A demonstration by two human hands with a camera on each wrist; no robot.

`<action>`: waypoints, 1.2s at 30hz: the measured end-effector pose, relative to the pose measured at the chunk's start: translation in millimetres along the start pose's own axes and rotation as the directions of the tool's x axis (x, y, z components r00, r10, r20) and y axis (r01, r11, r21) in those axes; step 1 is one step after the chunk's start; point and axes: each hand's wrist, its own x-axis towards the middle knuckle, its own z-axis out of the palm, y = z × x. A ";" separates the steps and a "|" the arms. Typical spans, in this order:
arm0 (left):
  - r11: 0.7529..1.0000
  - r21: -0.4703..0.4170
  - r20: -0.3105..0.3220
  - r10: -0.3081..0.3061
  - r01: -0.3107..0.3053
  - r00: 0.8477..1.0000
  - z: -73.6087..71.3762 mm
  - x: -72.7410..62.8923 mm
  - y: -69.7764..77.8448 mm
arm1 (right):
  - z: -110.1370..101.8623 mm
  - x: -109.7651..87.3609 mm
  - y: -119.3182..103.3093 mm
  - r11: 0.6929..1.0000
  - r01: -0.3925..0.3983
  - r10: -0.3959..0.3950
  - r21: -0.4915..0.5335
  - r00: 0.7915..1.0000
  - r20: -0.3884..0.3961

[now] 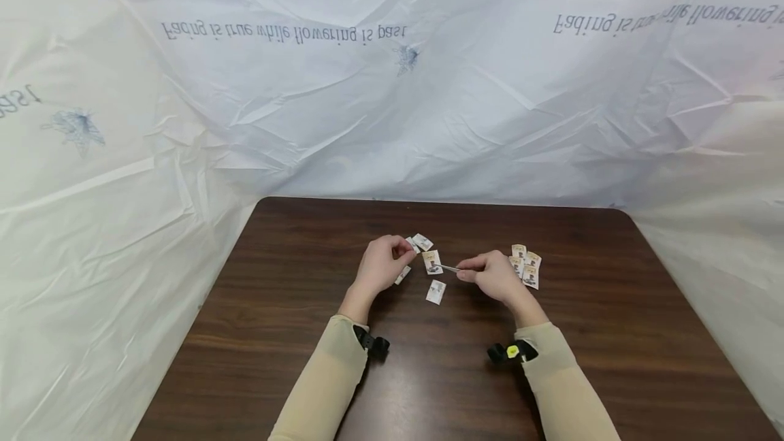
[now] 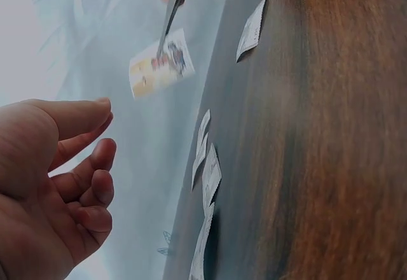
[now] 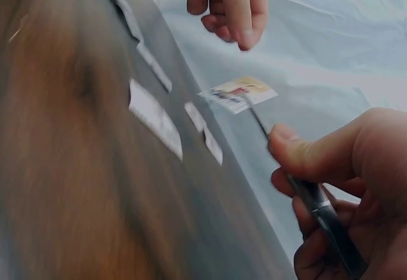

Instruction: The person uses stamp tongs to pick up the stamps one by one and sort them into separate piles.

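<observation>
My right hand [image 1: 495, 276] grips slim tweezers with a dark handle [image 3: 334, 232]. Their tip meets a postage stamp [image 2: 161, 67] with a yellowish and dark print, which is raised above the table. Left of that stamp is my left hand [image 1: 381, 265], its fingers loosely curled, thumb and index tips close together, nothing between them. Under and beside the left hand lie pale stamps, one by the fingers [image 1: 402, 275] and another farther back [image 1: 422, 241]. A single stamp [image 1: 436, 292] lies on the table in front of the held one.
Several printed stamps [image 1: 530, 277] lie grouped beyond the right hand. The dark wooden table [image 1: 288, 278] ends at a back edge against white plastic sheeting [image 1: 343, 101], which also hangs at both sides. Each wrist carries a black strap with a small camera [image 1: 378, 347].
</observation>
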 end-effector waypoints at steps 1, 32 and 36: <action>1.000 0.001 -0.001 0.001 -0.001 1.000 0.3 0.2 0.0 | -2.3 -2.5 3.3 1.000 -0.007 0.007 0.009 1.000 -0.012; 1.000 0.015 0.030 0.005 -0.006 1.000 7.5 1.5 0.8 | -77.7 -80.6 89.6 0.970 -0.245 0.242 -0.003 0.959 -0.148; 1.000 0.015 0.030 0.011 -0.011 0.999 8.3 2.1 -0.1 | -77.9 -80.7 92.0 0.965 -0.260 0.253 -0.021 0.954 -0.161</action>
